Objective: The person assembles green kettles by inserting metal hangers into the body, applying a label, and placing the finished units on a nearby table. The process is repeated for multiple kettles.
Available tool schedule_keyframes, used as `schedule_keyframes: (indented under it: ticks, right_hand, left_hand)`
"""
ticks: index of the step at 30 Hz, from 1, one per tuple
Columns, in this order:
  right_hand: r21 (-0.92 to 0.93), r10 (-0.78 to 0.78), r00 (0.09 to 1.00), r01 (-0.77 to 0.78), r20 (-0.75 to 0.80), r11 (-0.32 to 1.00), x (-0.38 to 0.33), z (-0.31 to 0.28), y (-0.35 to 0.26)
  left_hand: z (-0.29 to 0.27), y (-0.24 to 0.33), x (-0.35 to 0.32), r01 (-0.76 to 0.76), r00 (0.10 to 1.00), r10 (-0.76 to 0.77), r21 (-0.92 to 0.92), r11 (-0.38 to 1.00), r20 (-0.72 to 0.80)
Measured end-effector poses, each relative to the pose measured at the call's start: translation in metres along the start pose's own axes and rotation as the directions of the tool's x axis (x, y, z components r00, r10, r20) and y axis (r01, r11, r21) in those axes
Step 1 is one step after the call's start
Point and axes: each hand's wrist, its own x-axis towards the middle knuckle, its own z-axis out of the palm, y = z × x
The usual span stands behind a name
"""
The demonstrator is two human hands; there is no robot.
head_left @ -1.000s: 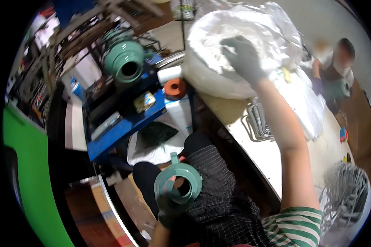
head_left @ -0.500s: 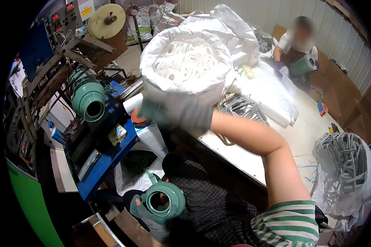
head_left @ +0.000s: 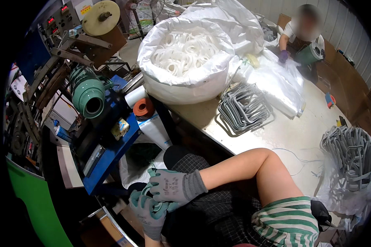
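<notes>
Both my hands, in grey gloves with green-coated fingers, are together low over my lap. My left hand [head_left: 147,214] is closed around a hollow green ribbed plastic part [head_left: 145,189] from the near side. From the far right, my right hand [head_left: 171,187] lies over the top of the same part with bent fingers, covering its round opening. Only slivers of the part show between the gloves. Whether my right hand also holds a small piece there is hidden.
At left, a green ribbed vessel [head_left: 88,96] sits on a machine beside a blue bench [head_left: 125,144]. An orange ring-shaped roll [head_left: 144,108] stands nearby. A big white sack of white rings [head_left: 185,92] and grey metal handles [head_left: 245,109] rest on the table. A co-worker [head_left: 303,37] holds another green vessel.
My right hand has swung down from beside the orange roll onto the green part in my left hand. The roll and the metal handles are now uncovered. The view has shifted slightly.
</notes>
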Motion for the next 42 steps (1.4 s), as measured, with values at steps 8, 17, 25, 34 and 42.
schedule_keyframes:
  ticks: [8, 17, 25, 34, 42]
  right_hand:
    - [-0.043, -0.034, 0.96, 0.023, -0.277, 0.999, -0.004, 0.031, -0.005]
    - [0.209, 0.096, 0.934, -0.024, -0.343, 0.978, -0.005, 0.026, -0.009]
    - [0.041, 0.001, 0.987, 0.005, -0.16, 0.999, -0.018, 0.038, -0.001]
    - [0.891, 0.903, 0.275, -0.226, -0.329, 0.393, -0.044, 0.078, 0.14]
    - [0.881, 0.905, 0.306, -0.453, 0.297, -0.136, -0.069, 0.164, 0.237]
  left_hand:
    - [-0.018, 0.022, 0.015, 0.044, 0.997, -0.054, 0.178, 0.983, 0.05]
    - [-0.053, 0.015, 0.077, -0.136, 0.968, 0.071, 0.27, 0.953, 0.239]
    - [-0.034, -0.006, 0.066, -0.203, 0.886, 0.133, 0.114, 0.973, 0.444]
    - [-0.032, -0.033, 0.062, 0.105, 0.979, -0.015, -0.434, 0.895, 0.204]
    - [0.007, -0.053, 0.096, -0.054, 0.996, 0.071, -0.284, 0.957, 0.049]
